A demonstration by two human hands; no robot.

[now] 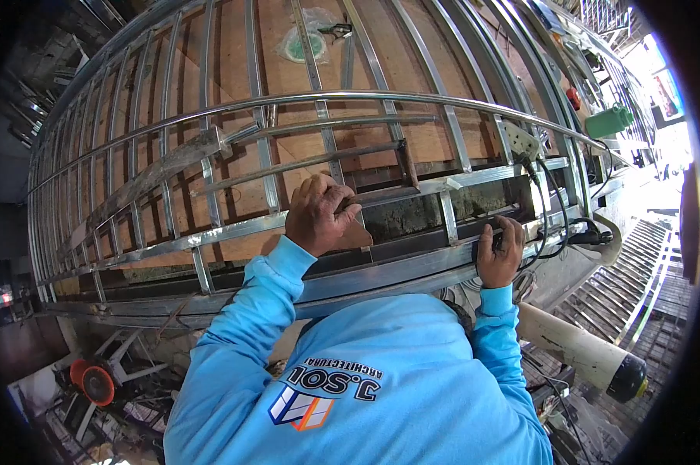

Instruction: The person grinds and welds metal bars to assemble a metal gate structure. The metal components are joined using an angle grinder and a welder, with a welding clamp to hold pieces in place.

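A large stainless-steel grille frame (pixel 210 155) with many thin bars lies flat on a plywood-topped bench in front of me. My left hand (pixel 317 215) is closed around a short steel crossbar (pixel 381 192) in the frame's near middle section. My right hand (pixel 498 254) rests on the frame's near rail (pixel 412 271) and grips a small dark object that its fingers mostly hide. A dark rectangular tube (pixel 435 217) runs between the two hands. Both arms are in light blue sleeves.
A white power strip (pixel 522 141) with black cables (pixel 555 232) sits on the frame at right. A green cylinder (pixel 609 122) lies at far right, a clamp and tape roll (pixel 303 43) at the back. An orange-disc cutter (pixel 94 381) stands on the floor at lower left.
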